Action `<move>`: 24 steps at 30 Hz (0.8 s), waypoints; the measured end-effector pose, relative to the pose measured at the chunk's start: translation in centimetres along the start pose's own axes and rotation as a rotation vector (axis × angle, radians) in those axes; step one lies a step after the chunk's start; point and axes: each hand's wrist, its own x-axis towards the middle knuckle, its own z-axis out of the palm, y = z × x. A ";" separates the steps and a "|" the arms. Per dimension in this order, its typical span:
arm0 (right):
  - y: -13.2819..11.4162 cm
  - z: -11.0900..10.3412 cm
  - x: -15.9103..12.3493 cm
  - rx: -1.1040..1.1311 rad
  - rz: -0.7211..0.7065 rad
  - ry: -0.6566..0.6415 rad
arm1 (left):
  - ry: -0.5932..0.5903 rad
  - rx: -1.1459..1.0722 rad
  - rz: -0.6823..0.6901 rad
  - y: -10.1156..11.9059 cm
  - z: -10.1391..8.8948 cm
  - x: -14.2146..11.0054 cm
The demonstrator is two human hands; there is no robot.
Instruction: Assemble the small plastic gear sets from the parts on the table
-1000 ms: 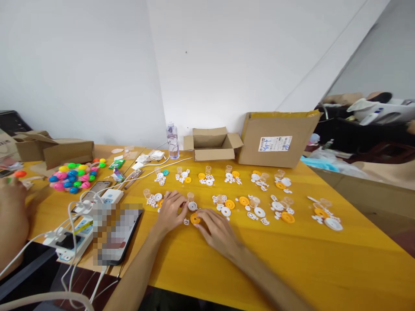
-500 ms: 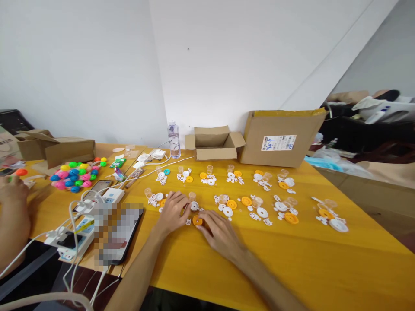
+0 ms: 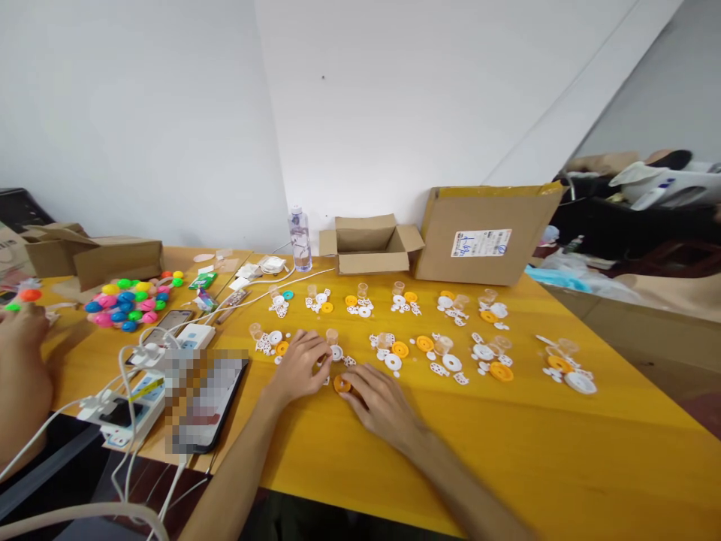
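My left hand rests on the yellow table, fingers curled over small white plastic pieces beside a white disc. My right hand lies just right of it, its fingertips pressed against an orange wheel. Whether either hand grips a piece is hidden by the fingers. Several little piles of white and orange gears, discs and clear cups run in two rows across the table beyond my hands.
An open cardboard box, a larger box and a water bottle stand at the back. Left are coloured balls, a power strip with cables, a phone and another person's hand.
My hands stay at the same pile and have barely moved; the fingers shift slightly around the orange wheel. The view has swayed a little.
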 end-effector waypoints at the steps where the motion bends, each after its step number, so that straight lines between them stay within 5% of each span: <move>1: 0.0 0.0 0.0 -0.001 0.002 0.000 | -0.027 -0.019 0.003 0.0 -0.1 0.0; 11: -0.1 -0.5 -0.2 -0.037 0.044 -0.021 | -0.234 -0.053 -0.005 0.3 -0.2 -0.3; 24: -0.1 -0.7 -0.3 -0.041 0.063 -0.035 | -0.262 -0.045 -0.020 0.2 -0.1 -0.4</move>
